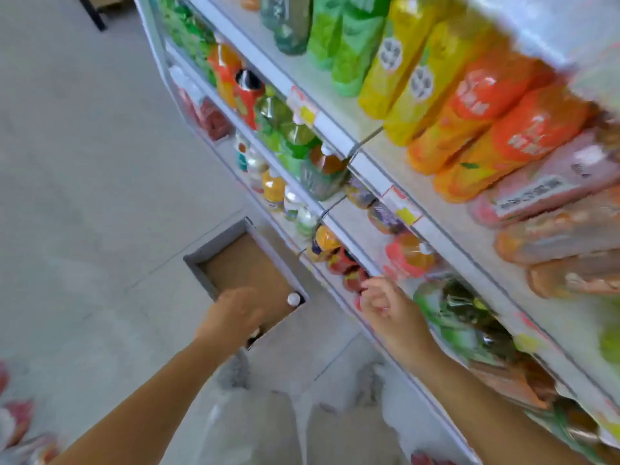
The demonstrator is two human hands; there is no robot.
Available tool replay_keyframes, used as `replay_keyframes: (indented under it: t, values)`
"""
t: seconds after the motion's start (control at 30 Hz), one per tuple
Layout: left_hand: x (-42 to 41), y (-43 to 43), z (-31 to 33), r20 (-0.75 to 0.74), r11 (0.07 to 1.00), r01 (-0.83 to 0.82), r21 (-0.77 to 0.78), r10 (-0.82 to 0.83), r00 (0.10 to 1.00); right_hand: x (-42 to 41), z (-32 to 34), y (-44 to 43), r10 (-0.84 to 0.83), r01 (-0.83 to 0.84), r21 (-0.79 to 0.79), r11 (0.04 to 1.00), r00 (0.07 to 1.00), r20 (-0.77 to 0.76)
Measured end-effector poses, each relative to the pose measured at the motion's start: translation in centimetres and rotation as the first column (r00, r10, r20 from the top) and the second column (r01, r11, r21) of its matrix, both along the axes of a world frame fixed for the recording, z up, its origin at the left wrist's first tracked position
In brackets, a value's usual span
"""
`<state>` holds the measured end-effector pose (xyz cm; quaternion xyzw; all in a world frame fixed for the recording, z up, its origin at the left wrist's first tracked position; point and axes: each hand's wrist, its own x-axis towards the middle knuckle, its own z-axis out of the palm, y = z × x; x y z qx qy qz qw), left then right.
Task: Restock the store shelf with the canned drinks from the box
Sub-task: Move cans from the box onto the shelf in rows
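A cardboard box [214, 263] with a grey rim sits on the floor against the foot of the shelf unit. One white can top [293, 299] shows in its near corner. My left hand [235, 313] reaches palm-down into the box, and its fingers are hidden below the rim. Red cans [350, 275] stand in a row on a low shelf [339, 298]. My right hand [385, 303] is at that shelf's front edge, fingers curled against the nearest red can. The blur hides whether it grips the can.
The shelf unit [335, 129] runs diagonally on the right, packed with bottles, cans and snack bags [396, 62]. Grey floor tiles [84, 196] lie to the left. My light trousers and shoes [235, 370] are below the box. Red packets [16, 427] lie at the bottom left.
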<state>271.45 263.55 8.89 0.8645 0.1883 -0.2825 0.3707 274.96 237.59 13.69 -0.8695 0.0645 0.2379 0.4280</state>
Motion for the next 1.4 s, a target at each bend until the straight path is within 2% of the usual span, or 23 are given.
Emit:
replay_keyframes:
  t: [0.13, 0.3, 0.47, 0.53, 0.63, 0.73, 0.93, 1.07, 1.23, 1.33, 1.4]
  values:
    - [-4.3, 3.3, -10.6, -0.220, 0.975, -0.223, 0.011, 0.220, 0.950, 2.0, -13.6, 4.3, 0.145, -0.171, -0.118, 0.978, 0.969, -0.203]
    - [-6.0, 4.0, -25.8, -0.322, 0.950, -0.313, 0.011, 0.299, 0.898, 3.5, -30.6, 8.1, 0.235, -0.311, -0.222, 0.924, 0.921, -0.312]
    - [-5.2, 3.5, -43.0, -0.300, 0.956, -0.290, 0.040, 0.289, 0.909, 4.7, -47.1, 10.8, 0.342, -0.423, -0.255, 0.870, 0.888, -0.307]
    - [-5.0, 3.3, -47.9, -0.283, 0.955, -0.292, 0.046, 0.293, 0.913, 5.1, -52.0, 11.2, 0.376, -0.451, -0.274, 0.849, 0.882, -0.285]
    - [-5.0, 2.6, -52.8, -0.248, 0.917, -0.398, 0.027, 0.392, 0.886, 5.3, -57.6, 11.4, 0.415, -0.480, -0.329, 0.813, 0.875, -0.251]
    - [-5.1, 1.5, -55.9, -0.246, 0.901, -0.434, 0.027, 0.427, 0.870, 5.1, -60.6, 11.5, 0.415, -0.503, -0.413, 0.759, 0.863, -0.289]
    - [-4.8, -0.5, -59.4, -0.349, 0.904, -0.411, 0.119, 0.426, 0.835, 4.8, -63.4, 12.0, 0.488, -0.639, -0.553, 0.535, 0.768, -0.415]
    - [-4.6, -0.8, -60.9, -0.346, 0.908, -0.394, 0.140, 0.418, 0.840, 5.0, -64.6, 11.9, 0.561, -0.684, -0.611, 0.399, 0.709, -0.427]
    - [-4.7, -0.1, -61.9, -0.292, 0.876, -0.475, 0.085, 0.478, 0.828, 6.3, -65.5, 12.3, 0.629, -0.691, -0.661, 0.292, 0.660, -0.411]
    - [-4.3, 0.2, -61.1, -0.294, 0.816, -0.577, 0.036, 0.561, 0.774, 6.7, -65.2, 12.3, 0.629, -0.691, -0.666, 0.280, 0.656, -0.417]
    - [-3.8, 0.4, -59.8, -0.292, 0.781, -0.624, 0.015, 0.600, 0.745, 6.6, -64.6, 12.2, 0.600, -0.692, -0.625, 0.360, 0.685, -0.413]
